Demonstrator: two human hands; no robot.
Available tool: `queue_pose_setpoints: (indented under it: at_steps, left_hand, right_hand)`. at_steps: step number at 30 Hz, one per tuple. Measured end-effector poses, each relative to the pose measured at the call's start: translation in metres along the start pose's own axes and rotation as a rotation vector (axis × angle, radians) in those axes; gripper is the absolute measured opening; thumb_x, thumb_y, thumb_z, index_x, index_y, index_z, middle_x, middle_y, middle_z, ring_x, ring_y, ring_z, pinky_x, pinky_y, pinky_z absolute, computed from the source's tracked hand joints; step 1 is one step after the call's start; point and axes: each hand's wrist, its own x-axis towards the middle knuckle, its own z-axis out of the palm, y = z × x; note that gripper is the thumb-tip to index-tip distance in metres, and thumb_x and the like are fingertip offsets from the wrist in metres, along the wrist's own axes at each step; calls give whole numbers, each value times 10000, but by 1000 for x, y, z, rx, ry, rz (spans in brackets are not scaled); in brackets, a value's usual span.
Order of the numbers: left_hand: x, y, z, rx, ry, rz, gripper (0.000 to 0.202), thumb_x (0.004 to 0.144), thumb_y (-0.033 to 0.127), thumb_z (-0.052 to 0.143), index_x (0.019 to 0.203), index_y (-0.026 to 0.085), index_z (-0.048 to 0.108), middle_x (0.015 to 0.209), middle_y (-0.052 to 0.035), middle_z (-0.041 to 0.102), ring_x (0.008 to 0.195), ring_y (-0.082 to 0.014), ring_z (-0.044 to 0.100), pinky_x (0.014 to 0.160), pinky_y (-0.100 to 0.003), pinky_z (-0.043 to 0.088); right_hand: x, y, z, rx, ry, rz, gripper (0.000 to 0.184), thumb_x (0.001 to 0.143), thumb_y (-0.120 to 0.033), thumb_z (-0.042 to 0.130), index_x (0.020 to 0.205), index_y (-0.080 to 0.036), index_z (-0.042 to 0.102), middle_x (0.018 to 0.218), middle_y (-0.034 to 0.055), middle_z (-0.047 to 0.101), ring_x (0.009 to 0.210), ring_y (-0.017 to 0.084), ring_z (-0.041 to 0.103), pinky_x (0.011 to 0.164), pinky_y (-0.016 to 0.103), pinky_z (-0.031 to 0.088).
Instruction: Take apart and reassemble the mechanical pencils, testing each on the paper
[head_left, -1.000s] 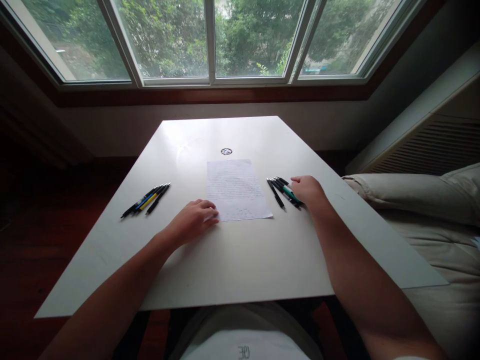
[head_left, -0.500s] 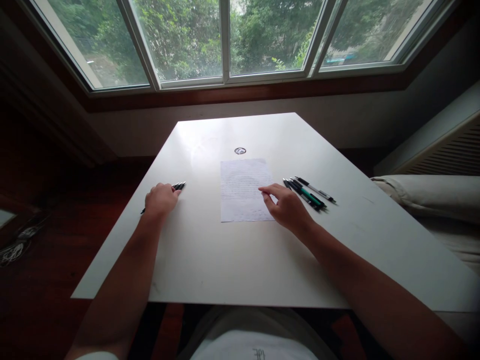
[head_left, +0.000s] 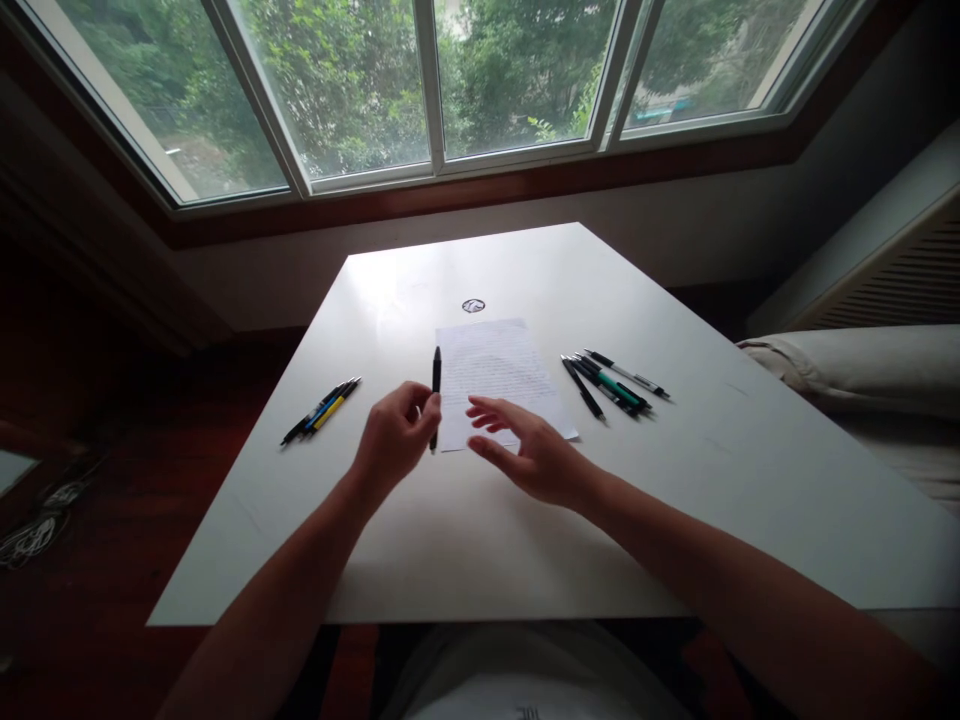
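My left hand (head_left: 397,428) pinches a black pen (head_left: 436,370) near its middle. The pen is held nearly upright at the left edge of a sheet of paper (head_left: 487,350) covered in lines of writing. Over the lower right part of the sheet, my right hand (head_left: 529,450) is open, its fingers apart and nothing in them. Left of my left hand lies a small group of pens, among them a yellow pen (head_left: 337,405) and a blue one. To the right of the sheet lie several more pens, including a green and black pen (head_left: 615,385).
A white table (head_left: 450,560) bears everything. Beyond the paper is a small round emblem (head_left: 473,306). A window (head_left: 360,90) spans the far side. At the right are a pale cushion-like thing (head_left: 862,370) and a slatted panel (head_left: 892,270). Cables (head_left: 34,535) lie on the floor at left.
My left hand has moved right from the left pen group to the paper, bringing a black pen. My right hand has shifted slightly left and down, and its fingers have spread. The view has tilted slightly.
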Motion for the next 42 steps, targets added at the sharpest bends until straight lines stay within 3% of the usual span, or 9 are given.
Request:
queue_pose_setpoints:
  at_steps: [4, 10, 14, 17, 21, 25, 31, 37, 42]
  left_hand:
    - [-21, 23, 20, -286, -128, 37, 141, 947, 304, 541, 929, 189, 620, 754, -3, 658, 628, -122, 578, 571, -228, 450]
    - [-9, 2, 14, -447, -39, 98, 322, 933, 332, 610, 1227, 214, 554, 985, -60, 679, 800, -155, 640, 617, -240, 510]
    - [1, -11, 2, -308, -21, 263, 146, 950, 281, 596, 1074, 210, 622, 925, -42, 660, 775, -146, 614, 695, -274, 502]
    - [3, -13, -1, -116, -110, 460, 58, 956, 247, 583, 979, 198, 603, 908, -43, 663, 790, -161, 589, 753, -312, 472]
    - [3, -9, -4, 100, -252, 588, 96, 989, 249, 502, 954, 191, 570, 894, -53, 657, 774, -177, 559, 779, -344, 432]
    - [1, -6, -4, 142, -338, 574, 243, 1014, 258, 429, 804, 186, 527, 801, -35, 612, 702, -160, 511, 782, -342, 420]
    - [-4, -13, 8, -66, -371, 432, 439, 1054, 286, 297, 656, 187, 455, 612, 15, 503, 589, -130, 468, 718, -303, 430]
    - [-3, -17, 14, -72, -220, 433, 194, 963, 332, 581, 1108, 208, 616, 933, -53, 689, 815, -180, 624, 751, -317, 491]
    - [-1, -18, 15, -101, -89, 435, 129, 962, 288, 587, 1020, 213, 674, 905, -60, 720, 856, -197, 655, 795, -336, 509]
  right_hand:
    - [-3, -4, 12, 175, -136, 13, 537, 964, -304, 571, 1476, -260, 417, 1124, 85, 690, 1000, 217, 664, 892, 413, 559]
    - [3, -1, -19, 173, -172, 136, 447, 995, -369, 485, 1422, -244, 524, 892, 30, 633, 676, 133, 576, 624, 280, 520]
    - [6, 1, -37, 149, -229, 237, 433, 986, -502, 470, 1180, -192, 701, 687, -19, 499, 580, 109, 469, 520, 234, 385]
    - [8, 5, -41, 140, -289, 294, 479, 970, -562, 464, 1016, -173, 740, 624, -39, 411, 540, 98, 382, 494, 234, 298]
    - [9, 9, -45, 111, -364, 310, 484, 961, -582, 467, 987, -186, 744, 604, -44, 421, 530, 96, 359, 508, 236, 293]
    - [7, 6, -49, -56, -345, 131, 411, 980, -500, 487, 982, -177, 741, 654, -4, 581, 573, 117, 470, 558, 248, 351]
    - [4, 6, -44, -353, -205, -115, 217, 983, -318, 526, 1075, -195, 678, 882, 60, 717, 721, 167, 600, 681, 278, 409]
    - [4, 13, -41, -492, -171, -13, 195, 964, -308, 552, 1108, -208, 635, 795, 34, 701, 622, 161, 580, 596, 266, 374]
    - [4, 10, -40, -429, -181, -84, 280, 1002, -366, 498, 1195, -235, 653, 936, 56, 738, 770, 188, 654, 659, 280, 412]
